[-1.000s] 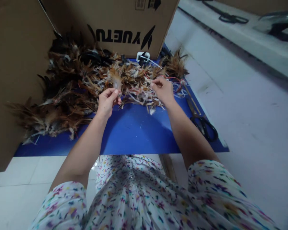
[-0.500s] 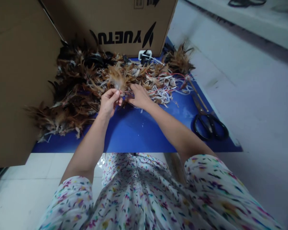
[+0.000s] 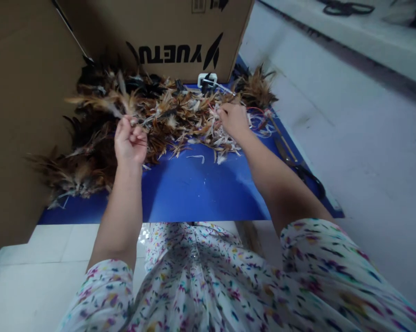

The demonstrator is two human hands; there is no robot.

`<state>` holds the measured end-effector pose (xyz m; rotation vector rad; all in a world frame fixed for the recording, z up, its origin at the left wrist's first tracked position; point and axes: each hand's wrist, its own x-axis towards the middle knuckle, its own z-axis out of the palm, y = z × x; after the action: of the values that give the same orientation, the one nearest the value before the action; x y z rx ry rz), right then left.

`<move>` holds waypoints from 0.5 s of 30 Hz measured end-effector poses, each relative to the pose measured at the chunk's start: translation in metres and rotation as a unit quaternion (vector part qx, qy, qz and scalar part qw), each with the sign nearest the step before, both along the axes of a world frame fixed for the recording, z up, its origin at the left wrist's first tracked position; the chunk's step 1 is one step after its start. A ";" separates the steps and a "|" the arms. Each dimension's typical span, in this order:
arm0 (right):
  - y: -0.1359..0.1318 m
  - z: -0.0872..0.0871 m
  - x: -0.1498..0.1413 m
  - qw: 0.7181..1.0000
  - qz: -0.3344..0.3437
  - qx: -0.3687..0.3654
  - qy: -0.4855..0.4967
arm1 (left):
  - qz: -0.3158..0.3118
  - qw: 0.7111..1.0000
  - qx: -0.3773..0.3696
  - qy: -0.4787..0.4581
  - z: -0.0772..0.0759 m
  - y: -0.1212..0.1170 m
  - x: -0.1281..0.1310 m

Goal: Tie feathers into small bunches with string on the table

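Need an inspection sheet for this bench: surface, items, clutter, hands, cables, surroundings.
Surface: blue top, small pale specks, one loose white strip near the middle.
Items: feather pile across the back and left; white strips at its right part.
Clutter: scissors at right, partly hidden by the right arm; thin stick alongside; white frame-shaped piece near the lettered box.
Hands: left hand pinches feathers; right hand at the white strips, grip unclear.
Cables: nothing seen; a red string only.
Surroundings: lettered box behind, plain carton left, pale ledge beyond, right.
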<state>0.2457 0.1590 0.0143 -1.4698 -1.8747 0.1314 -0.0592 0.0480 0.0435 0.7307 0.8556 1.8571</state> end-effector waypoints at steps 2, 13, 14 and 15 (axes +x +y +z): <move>0.000 0.003 0.014 0.999 -0.030 -0.019 -0.013 | 0.037 0.999 -0.017 -0.030 0.004 0.001 -0.015; -0.012 -0.006 0.067 0.998 -0.036 -0.045 0.023 | 0.215 0.943 -0.134 -0.215 0.009 0.004 -0.055; -0.017 -0.004 0.069 0.998 -0.042 -0.043 0.025 | 0.233 0.940 -0.143 -0.206 0.007 0.006 -0.058; -0.023 -0.002 0.072 0.998 -0.048 -0.030 0.024 | 0.243 0.939 -0.147 -0.196 0.005 0.009 -0.061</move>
<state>0.3178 0.1361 0.0122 -1.5800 -1.7718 0.1782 -0.1204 0.0567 0.0483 -0.0556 1.0779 2.1357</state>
